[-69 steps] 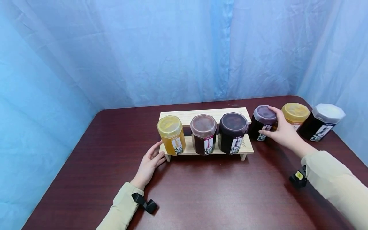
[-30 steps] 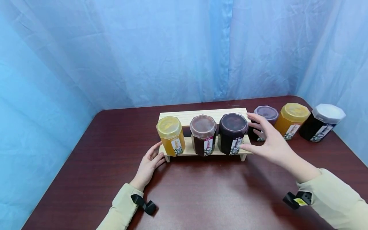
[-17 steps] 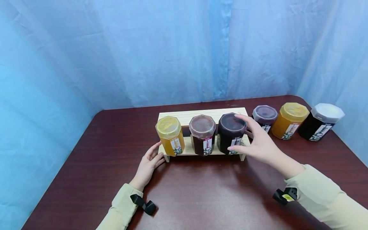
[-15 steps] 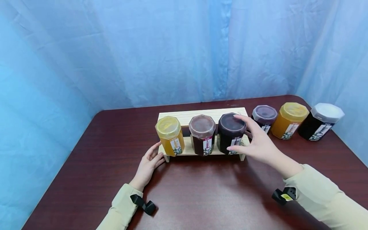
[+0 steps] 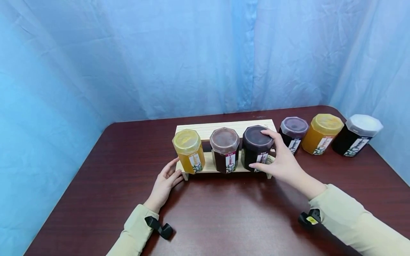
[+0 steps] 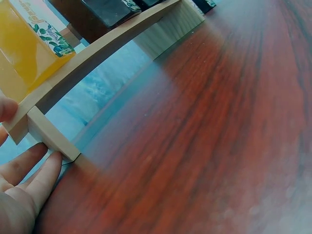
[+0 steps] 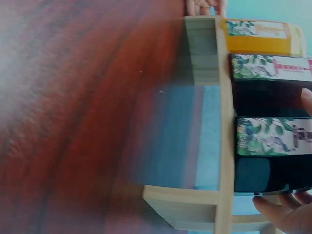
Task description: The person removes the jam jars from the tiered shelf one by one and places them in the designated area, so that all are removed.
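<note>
A pale wooden two-step rack [image 5: 224, 128] stands on the table, with three octagonal jars in a row on its lower step. They are a yellow jar [image 5: 189, 151], a reddish-brown jar [image 5: 225, 151] and a dark purple jar [image 5: 253, 153]. My right hand [image 5: 282, 161] holds the dark purple jar, thumb across its front label and a finger on the lid's right side. At the rack's left end, my left hand [image 5: 163, 186] grips the corner. The left wrist view shows its thumb at the shelf edge and its fingers [image 6: 46, 178] against the rack's leg [image 6: 51, 134].
To the right of the rack stand a purple-lidded jar [image 5: 293, 133], an orange-yellow jar [image 5: 321, 135] and a white-lidded dark jar [image 5: 357, 137]. They rest on the dark red wooden table [image 5: 224, 217]. Blue curtains [image 5: 179, 57] hang behind and at both sides.
My right hand has let go of the purple-lidded jar on the table's right side and moved left to the dark purple jar on the rack. My left hand has stayed at the rack's corner.
</note>
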{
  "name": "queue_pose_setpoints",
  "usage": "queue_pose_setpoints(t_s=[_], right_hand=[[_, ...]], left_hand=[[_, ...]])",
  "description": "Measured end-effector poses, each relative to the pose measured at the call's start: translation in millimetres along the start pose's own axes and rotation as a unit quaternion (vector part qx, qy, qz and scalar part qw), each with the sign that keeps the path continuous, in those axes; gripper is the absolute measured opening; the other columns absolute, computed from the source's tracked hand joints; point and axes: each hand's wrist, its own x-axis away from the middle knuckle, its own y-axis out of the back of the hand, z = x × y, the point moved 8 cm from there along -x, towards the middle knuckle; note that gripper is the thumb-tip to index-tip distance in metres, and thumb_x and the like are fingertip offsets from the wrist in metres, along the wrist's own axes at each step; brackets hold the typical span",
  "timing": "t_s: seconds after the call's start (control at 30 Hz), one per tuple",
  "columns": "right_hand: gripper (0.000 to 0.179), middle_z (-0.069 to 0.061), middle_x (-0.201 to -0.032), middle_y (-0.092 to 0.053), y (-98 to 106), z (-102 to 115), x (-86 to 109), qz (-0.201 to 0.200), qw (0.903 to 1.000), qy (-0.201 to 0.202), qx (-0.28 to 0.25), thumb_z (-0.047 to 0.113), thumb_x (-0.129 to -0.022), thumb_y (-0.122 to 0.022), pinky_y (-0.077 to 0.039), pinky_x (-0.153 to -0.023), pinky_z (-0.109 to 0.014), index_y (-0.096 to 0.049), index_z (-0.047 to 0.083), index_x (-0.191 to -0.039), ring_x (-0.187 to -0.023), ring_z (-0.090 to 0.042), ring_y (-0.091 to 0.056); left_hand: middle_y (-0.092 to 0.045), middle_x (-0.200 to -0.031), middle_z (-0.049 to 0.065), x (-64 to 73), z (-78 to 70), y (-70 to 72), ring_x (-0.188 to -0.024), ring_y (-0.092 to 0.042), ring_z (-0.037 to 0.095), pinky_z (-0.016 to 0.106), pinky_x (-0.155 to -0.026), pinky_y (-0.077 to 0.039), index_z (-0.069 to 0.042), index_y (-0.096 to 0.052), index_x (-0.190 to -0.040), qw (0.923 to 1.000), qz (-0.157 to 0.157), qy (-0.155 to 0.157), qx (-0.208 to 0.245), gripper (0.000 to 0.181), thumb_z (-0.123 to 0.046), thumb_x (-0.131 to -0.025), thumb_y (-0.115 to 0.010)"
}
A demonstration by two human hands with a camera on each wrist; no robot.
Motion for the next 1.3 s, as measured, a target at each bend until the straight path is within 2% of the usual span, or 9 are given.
queue_pose_setpoints(t_s=[0.1, 0.2, 0.33, 0.53, 0.6, 0.77, 0.9, 1.13, 1.3], right_hand=[[0.096, -0.020, -0.131, -0.047, -1.6, -1.3, 0.7, -0.016, 0.9997, -0.005, 0.015, 0.001, -0.061, -0.087, -0.049, -0.091, -0.026, -0.029, 0.007, -0.138, -0.110, -0.031, -0.055], [0.097, -0.020, -0.133, -0.045, -2.6, -0.6, 0.3, -0.036, 0.9989, -0.005, 0.031, 0.003, -0.061, -0.087, -0.049, -0.089, -0.040, -0.029, 0.008, -0.138, -0.107, -0.035, -0.057], [0.099, -0.021, -0.136, -0.043, -5.2, -1.1, 0.9, -0.055, 0.9975, -0.014, 0.043, 0.006, -0.061, -0.088, -0.047, -0.086, -0.034, -0.027, 0.010, -0.139, -0.104, -0.037, -0.057], [0.101, -0.022, -0.134, -0.045, -8.0, -4.8, 5.2, -0.072, 0.9963, -0.025, 0.040, 0.004, -0.062, -0.087, -0.046, -0.085, -0.049, -0.024, 0.012, -0.141, -0.105, -0.040, -0.056], [0.101, -0.022, -0.136, -0.044, -8.2, -5.7, 6.3, -0.076, 0.9960, -0.025, 0.041, 0.003, -0.062, -0.086, -0.046, -0.084, -0.048, -0.023, 0.011, -0.141, -0.106, -0.040, -0.056], [0.101, -0.019, -0.136, -0.045, -7.1, -7.2, 6.9, -0.081, 0.9952, -0.027, 0.049, 0.005, -0.062, -0.087, -0.048, -0.078, -0.028, -0.025, 0.012, -0.141, -0.105, -0.038, -0.059], [0.099, -0.019, -0.130, -0.050, -4.7, -7.0, 6.2, -0.087, 0.9945, -0.026, 0.052, 0.006, -0.060, -0.088, -0.049, -0.073, -0.027, -0.029, 0.011, -0.140, -0.101, -0.036, -0.060], [0.096, -0.019, -0.128, -0.051, -0.9, -7.9, 6.3, -0.084, 0.9957, -0.032, 0.023, 0.001, -0.060, -0.086, -0.041, -0.072, -0.004, -0.031, 0.009, -0.138, -0.104, -0.038, -0.060], [0.096, -0.018, -0.127, -0.053, 0.5, -8.1, 7.9, -0.074, 0.9963, -0.042, 0.013, 0.001, -0.061, -0.086, -0.045, -0.067, -0.006, -0.031, 0.011, -0.139, -0.103, -0.029, -0.059]], left_hand=[[-0.034, -0.150, 0.014, -0.3, -0.7, 0.3, -0.118, -0.052, 0.017, 0.031, -0.093, -0.050, -0.014, -0.035, -0.145, 1.0000, -0.001, -0.001, -0.001, 0.050, -0.011, -0.097, -0.051], [-0.036, -0.148, 0.015, -0.4, -1.7, 0.7, -0.116, -0.054, 0.017, 0.031, -0.093, -0.050, -0.014, -0.035, -0.145, 1.0000, -0.001, -0.003, 0.000, 0.051, -0.011, -0.097, -0.050], [-0.038, -0.147, 0.016, -0.1, -1.0, 2.0, -0.116, -0.054, 0.020, 0.032, -0.093, -0.050, -0.015, -0.035, -0.146, 1.0000, -0.005, -0.001, -0.003, 0.051, -0.011, -0.097, -0.051], [-0.036, -0.149, 0.014, 0.1, 0.8, 1.7, -0.119, -0.051, 0.020, 0.033, -0.094, -0.050, -0.015, -0.035, -0.146, 1.0000, -0.005, -0.001, -0.006, 0.052, -0.012, -0.097, -0.052], [-0.037, -0.147, 0.015, 0.0, 1.6, 1.6, -0.117, -0.053, 0.018, 0.033, -0.094, -0.050, -0.016, -0.036, -0.145, 1.0000, -0.005, 0.000, -0.005, 0.052, -0.012, -0.097, -0.053], [-0.040, -0.145, 0.017, 0.1, 1.7, 1.5, -0.112, -0.056, 0.015, 0.033, -0.094, -0.050, -0.016, -0.036, -0.145, 1.0000, -0.005, 0.000, -0.005, 0.051, -0.011, -0.097, -0.053], [-0.041, -0.144, 0.017, 0.5, 0.6, 0.5, -0.111, -0.056, 0.014, 0.034, -0.094, -0.050, -0.016, -0.036, -0.145, 1.0000, -0.003, 0.000, -0.006, 0.051, -0.011, -0.097, -0.053], [-0.045, -0.140, 0.019, 1.0, -1.0, -0.8, -0.107, -0.057, 0.011, 0.034, -0.094, -0.050, -0.016, -0.036, -0.145, 1.0000, -0.002, 0.000, -0.009, 0.051, -0.012, -0.097, -0.053], [-0.045, -0.140, 0.019, 1.7, -0.6, 0.1, -0.106, -0.058, 0.009, 0.033, -0.093, -0.050, -0.017, -0.036, -0.145, 1.0000, -0.002, 0.000, -0.008, 0.051, -0.012, -0.097, -0.053]])
